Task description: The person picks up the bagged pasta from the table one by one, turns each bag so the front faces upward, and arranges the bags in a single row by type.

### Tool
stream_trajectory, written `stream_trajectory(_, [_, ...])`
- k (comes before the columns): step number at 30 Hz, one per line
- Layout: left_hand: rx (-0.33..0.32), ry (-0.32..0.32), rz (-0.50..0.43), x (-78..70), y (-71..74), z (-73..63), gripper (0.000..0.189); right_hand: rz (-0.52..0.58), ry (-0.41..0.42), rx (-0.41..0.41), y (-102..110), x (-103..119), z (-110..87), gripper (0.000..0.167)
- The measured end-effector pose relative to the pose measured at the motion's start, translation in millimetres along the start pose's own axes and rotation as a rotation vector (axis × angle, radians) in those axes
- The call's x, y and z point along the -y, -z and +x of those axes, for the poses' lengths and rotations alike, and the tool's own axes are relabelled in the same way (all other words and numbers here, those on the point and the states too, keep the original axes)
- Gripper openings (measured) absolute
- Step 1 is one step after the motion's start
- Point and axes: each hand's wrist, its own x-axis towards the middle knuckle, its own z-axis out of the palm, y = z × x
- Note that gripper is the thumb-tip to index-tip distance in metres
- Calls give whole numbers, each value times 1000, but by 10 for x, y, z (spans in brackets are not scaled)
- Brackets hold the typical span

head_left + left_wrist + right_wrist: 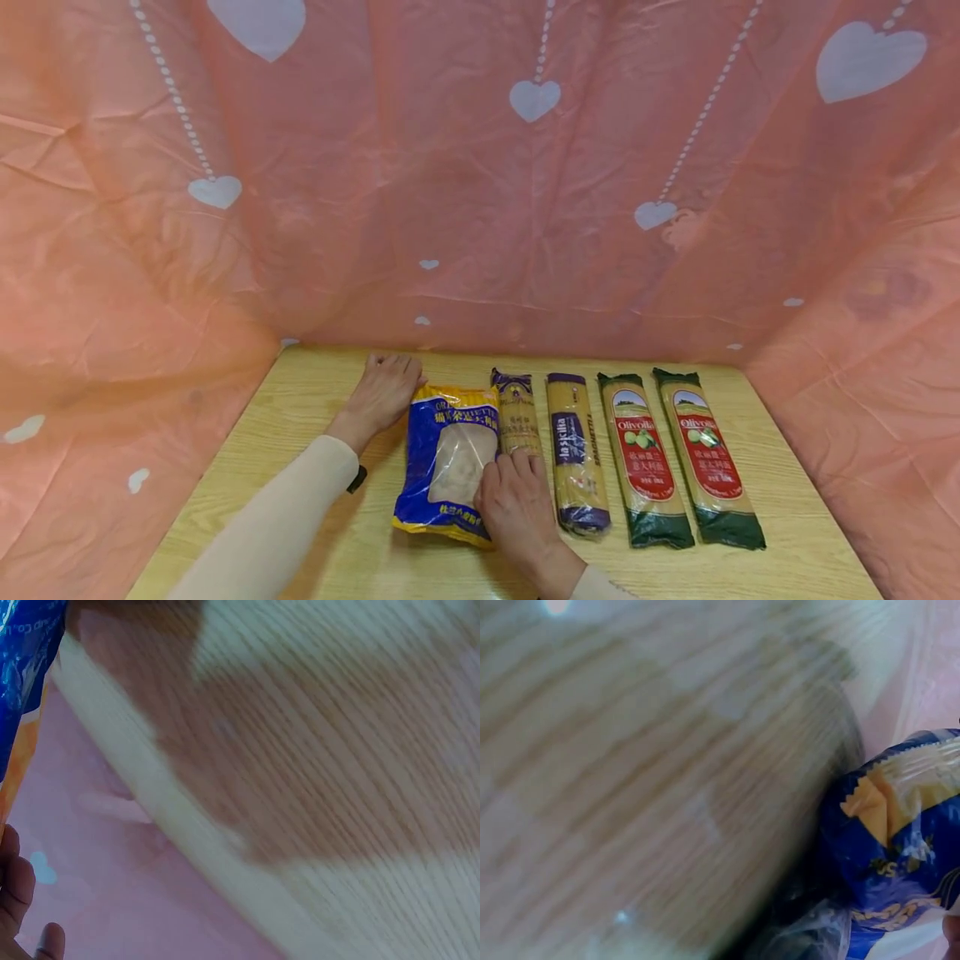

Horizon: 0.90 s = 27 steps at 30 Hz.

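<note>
A blue and yellow bag of pasta (423, 454) with a clear window is raised slightly off the table, its lower end tilted toward me. My left hand (381, 393) grips its upper left corner; in the left wrist view the curled fingers (15, 889) show beside the bag's orange edge (21, 761). Along the lower right side, my right hand (516, 510) holds the bag with bent fingers and partly covers a spaghetti pack (517, 417) lying behind it. The right wrist view shows the bag's crimped yellow end (915, 784), with only a sliver of that hand.
To the right lie a purple-ended spaghetti pack (577, 483) and two green-ended packs, one nearer (648, 467) and one farther right (708, 467). The wooden table (300, 400) meets a pink sheet with hearts (480, 208) at its back and sides.
</note>
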Motion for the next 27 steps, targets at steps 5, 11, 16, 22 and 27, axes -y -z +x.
stream_trajectory(5, [30,25,-4,15,-3,-25,19,25,-15,37,-28,34,-52,25])
stream_trajectory(11, [245,159,-24,-47,102,-109,14,183,-10,233,33,55,-191,33])
stream_trajectory(16, [432,202,-35,-269,237,-166,35,252,-33,315,95,58,-273,27])
stream_trajectory(22, [488,207,-101,-707,439,-367,64,182,18,404,209,36,-413,39])
stream_trajectory(27, [477,96,-214,-1067,549,-606,77,148,22,621,317,-12,-475,50])
